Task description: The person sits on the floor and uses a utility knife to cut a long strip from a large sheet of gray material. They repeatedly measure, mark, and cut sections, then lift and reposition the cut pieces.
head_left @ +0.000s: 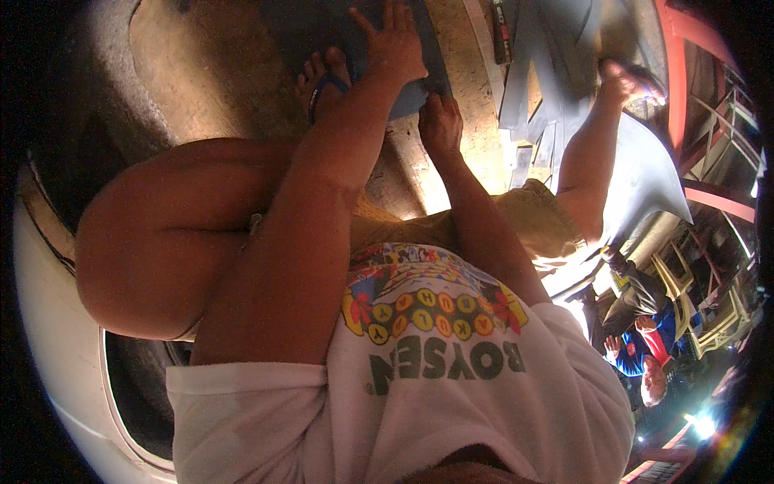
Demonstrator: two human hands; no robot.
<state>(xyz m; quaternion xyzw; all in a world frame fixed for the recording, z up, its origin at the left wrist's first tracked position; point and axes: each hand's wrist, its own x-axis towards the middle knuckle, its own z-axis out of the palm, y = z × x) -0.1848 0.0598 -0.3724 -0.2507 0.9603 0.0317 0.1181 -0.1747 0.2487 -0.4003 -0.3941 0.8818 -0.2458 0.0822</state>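
A dark blue-grey flat sheet [433, 68] lies on a worn tan board [193, 64] in front of me. My left hand [395, 47] rests on the sheet with its fingers spread. Close by, my right hand [441, 125] is closed at the sheet's near right corner. Its fingers are turned away, so what they grip is hidden. My left foot, in a dark flip-flop [318, 89], stands at the sheet's near left edge.
Cut grey strips [536, 105] lie to the right, with a slim red-and-black tool [501, 32] beside them. My right leg [592, 153] stretches out there. A white vehicle body [64, 387] is at left. Red metal framing [677, 73], beige chairs [721, 323] and another person [645, 355] are at right.
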